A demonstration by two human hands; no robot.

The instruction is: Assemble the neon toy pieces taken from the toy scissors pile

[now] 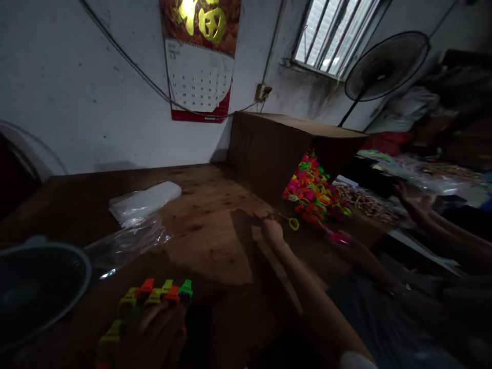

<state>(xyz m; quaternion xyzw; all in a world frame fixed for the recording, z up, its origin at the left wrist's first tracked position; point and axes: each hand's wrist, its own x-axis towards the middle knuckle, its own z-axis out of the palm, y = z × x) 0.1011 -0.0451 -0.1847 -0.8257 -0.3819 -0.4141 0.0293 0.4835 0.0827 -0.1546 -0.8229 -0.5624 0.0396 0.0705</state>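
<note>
Apparently gathering: left hand (159,325) over watches (154,295), right hand (272,230) beside a loop (292,225), grips unclear. A light pinch seems called for.

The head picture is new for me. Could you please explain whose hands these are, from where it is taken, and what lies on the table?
There is no machine: this is a person's two bare hands, seen by a camera worn on the head, looking forward and down. The left hand, at the bottom, is at a cluster of bright plastic pieces. The right hand reaches over the wooden table, near a small yellow ring. It is too dark to tell whether either hand grips anything. Beyond, a cardboard box lies on its side, a colourful heap spilling from it. At left are a white stack, a clear plastic bag and a round tub. The other hands, farther right, are not this person's.
</note>
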